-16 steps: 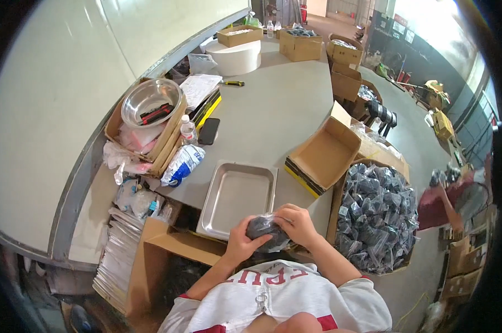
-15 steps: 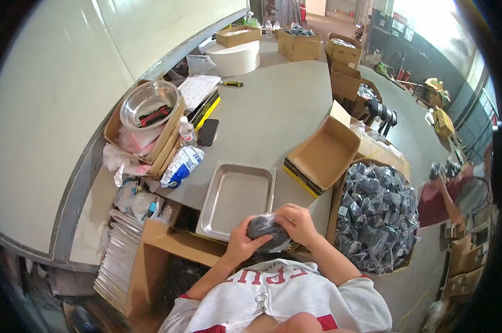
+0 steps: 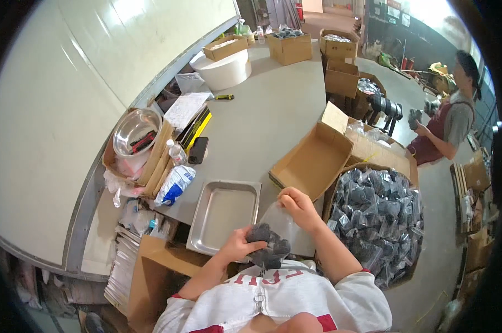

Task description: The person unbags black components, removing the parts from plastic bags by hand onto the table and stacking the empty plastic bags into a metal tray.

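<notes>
My left hand (image 3: 237, 244) is clamped on a dark grey spongy lump (image 3: 267, 247); my right hand (image 3: 298, 202) pinches the top edge of a clear plastic bag (image 3: 281, 219), just above the worktop (image 3: 273, 116) edge. The lump looks soft and light, the bag slippery; its rim seems the best hold. A steel tray (image 3: 223, 213) sits just beside.

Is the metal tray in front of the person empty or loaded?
Empty. The metal tray shows only its bare shiny bottom; the dark bundle is in the left hand, over its near edge, not in it.

Grey worktable (image 3: 273, 116) against a pale wall (image 3: 51, 83), brightly lit.
</notes>
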Tool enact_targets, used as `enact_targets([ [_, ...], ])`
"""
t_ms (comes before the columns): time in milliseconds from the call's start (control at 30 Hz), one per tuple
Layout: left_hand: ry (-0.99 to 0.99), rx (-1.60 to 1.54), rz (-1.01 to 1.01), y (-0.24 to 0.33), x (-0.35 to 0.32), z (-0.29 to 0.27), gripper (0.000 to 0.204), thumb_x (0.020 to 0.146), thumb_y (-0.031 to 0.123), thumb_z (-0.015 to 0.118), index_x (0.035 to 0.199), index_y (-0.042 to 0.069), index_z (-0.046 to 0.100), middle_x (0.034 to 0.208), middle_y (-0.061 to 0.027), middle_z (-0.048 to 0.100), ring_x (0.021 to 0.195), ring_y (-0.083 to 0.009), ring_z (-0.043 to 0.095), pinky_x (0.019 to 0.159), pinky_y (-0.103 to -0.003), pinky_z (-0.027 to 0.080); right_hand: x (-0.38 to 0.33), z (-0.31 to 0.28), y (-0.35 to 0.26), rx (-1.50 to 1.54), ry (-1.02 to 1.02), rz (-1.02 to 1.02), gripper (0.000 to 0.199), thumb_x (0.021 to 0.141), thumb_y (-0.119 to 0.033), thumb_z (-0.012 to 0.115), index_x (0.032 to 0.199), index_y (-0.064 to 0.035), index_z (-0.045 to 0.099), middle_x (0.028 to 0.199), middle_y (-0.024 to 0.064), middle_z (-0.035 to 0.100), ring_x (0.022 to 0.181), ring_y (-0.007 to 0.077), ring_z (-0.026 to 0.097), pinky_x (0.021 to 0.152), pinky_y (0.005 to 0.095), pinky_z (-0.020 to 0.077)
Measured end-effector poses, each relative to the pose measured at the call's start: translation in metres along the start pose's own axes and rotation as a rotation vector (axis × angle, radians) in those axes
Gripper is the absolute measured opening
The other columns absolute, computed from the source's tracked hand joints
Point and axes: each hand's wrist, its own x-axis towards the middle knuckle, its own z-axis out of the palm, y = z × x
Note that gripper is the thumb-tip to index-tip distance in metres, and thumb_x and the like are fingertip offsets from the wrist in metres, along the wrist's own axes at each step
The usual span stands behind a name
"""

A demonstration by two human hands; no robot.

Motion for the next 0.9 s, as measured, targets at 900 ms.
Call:
enact_targets([
  [900,0.415,-0.696,-0.305,-0.036,0.11,-0.11,0.018,0.083,0.026,0.065,0.089,0.01,0.061,0.079,0.0,0.061,0.07,-0.0123,0.059,0.058,-0.026,0.049,0.148,0.006,0.064,-0.36,0.105,-0.019,0.03,0.084,-0.022,0.061,0.11,-0.0063,0.058,0.101,0.0133,0.061,0.094,0.0279,0.059,0.081,0.0349,0.0475],
])
